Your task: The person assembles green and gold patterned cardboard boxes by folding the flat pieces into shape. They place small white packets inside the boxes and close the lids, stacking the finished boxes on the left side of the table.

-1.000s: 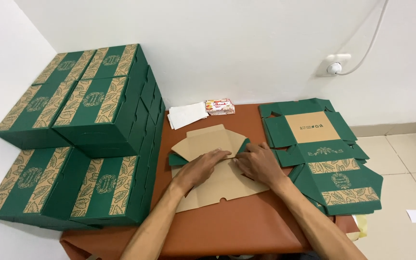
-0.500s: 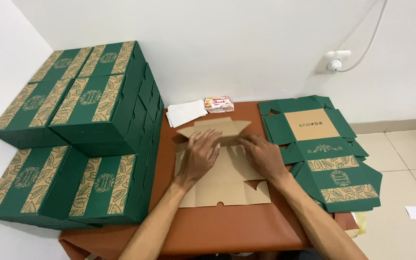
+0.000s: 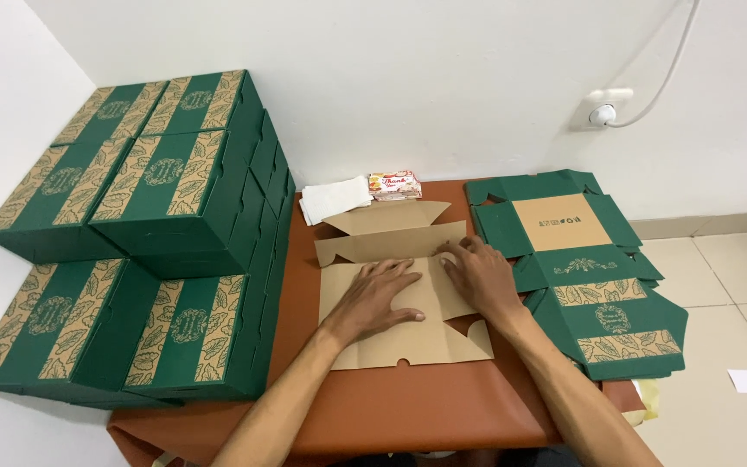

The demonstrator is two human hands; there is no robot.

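While pressed flat on the unfolded brown cardboard box blank (image 3: 399,303) at the middle of the table (image 3: 408,415), left hand (image 3: 373,298) lay palm down with fingers spread, pinching nothing; right hand (image 3: 477,275) likewise flat, fingertips at the blank's fold line. Left bare a strip of smooth brown tabletop along the near edge; crowded on both flanks. Stacked tight against the left wall: at least five assembled green boxes (image 3: 166,199) with tan leaf bands, matte card. Piled at right, overhanging the table edge: flat green blanks (image 3: 590,285), count unclear. Beyond the blank: one white folded paper (image 3: 335,199), one small printed packet (image 3: 394,184).
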